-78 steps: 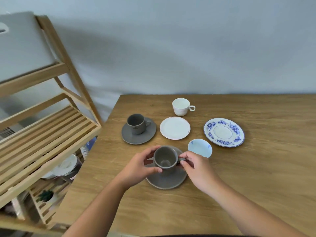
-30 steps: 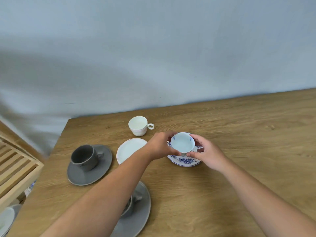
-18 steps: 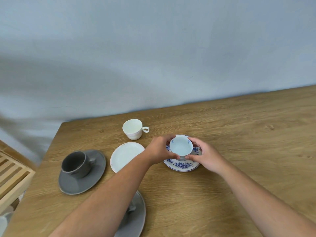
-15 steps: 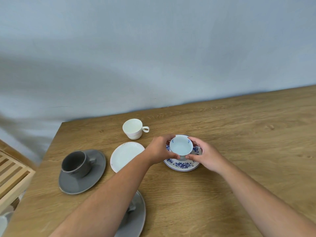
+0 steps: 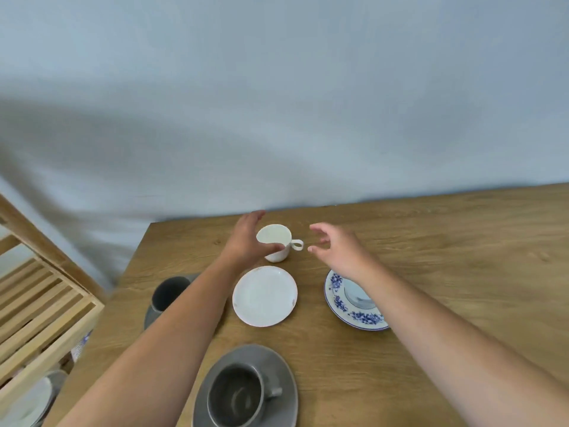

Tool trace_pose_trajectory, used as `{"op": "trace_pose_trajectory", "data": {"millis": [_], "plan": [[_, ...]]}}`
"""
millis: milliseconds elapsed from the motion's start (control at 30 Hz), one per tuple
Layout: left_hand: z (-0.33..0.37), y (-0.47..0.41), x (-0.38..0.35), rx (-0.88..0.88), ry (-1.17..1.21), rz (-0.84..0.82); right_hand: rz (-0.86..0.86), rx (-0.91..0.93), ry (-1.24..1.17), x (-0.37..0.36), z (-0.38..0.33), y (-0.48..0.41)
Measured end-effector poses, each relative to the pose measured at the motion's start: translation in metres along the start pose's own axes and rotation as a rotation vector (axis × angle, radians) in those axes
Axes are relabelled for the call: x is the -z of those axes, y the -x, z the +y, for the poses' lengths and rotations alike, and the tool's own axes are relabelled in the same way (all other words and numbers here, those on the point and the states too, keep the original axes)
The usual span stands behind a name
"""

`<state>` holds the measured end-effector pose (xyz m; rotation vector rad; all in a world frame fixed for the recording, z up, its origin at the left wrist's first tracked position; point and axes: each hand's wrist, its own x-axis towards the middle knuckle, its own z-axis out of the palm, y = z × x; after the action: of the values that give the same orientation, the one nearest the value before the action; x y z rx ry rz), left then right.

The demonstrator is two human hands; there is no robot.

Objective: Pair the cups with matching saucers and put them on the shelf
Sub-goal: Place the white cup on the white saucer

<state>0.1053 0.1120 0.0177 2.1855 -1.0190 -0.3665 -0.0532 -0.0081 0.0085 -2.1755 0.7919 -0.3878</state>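
Observation:
A white cup (image 5: 275,240) with its handle to the right stands near the table's far edge. My left hand (image 5: 246,241) curls around its left side with the thumb against its front. My right hand (image 5: 335,246) hovers open just right of the handle. A white saucer (image 5: 264,295) lies bare in front of the cup. My right forearm half hides a pale blue cup (image 5: 358,295), which sits on the blue floral saucer (image 5: 335,300). One grey cup (image 5: 237,396) sits on a grey saucer (image 5: 277,365) nearest me. Another grey cup (image 5: 169,292) sits on its saucer (image 5: 149,315) at left.
A slatted wooden shelf (image 5: 46,303) stands left of the wooden table (image 5: 446,257), its top below table height. Dishes (image 5: 27,402) lie on a lower level of it. A plain wall runs behind the table.
Both hands have let go of the pale blue cup, which now rests on the floral saucer. They have moved back and left to the white cup.

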Motion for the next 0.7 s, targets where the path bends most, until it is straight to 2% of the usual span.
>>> {"op": "trace_pose_trajectory", "data": {"millis": [100,200,500,700], "plan": [[-0.016,-0.014,-0.003,0.118,-0.058,-0.136,-0.041,-0.087,0.089,-0.023,-0.006,-0.021],[-0.024,-0.023,-0.008,0.144,0.005,-0.21,-0.027,-0.148,0.12,-0.037,-0.001,-0.033],[-0.037,-0.03,-0.01,0.113,0.21,-0.136,0.065,-0.114,0.049,-0.055,0.004,-0.047],[-0.031,0.005,0.005,0.084,0.276,-0.033,0.092,0.005,-0.064,-0.043,-0.012,-0.022]]}}
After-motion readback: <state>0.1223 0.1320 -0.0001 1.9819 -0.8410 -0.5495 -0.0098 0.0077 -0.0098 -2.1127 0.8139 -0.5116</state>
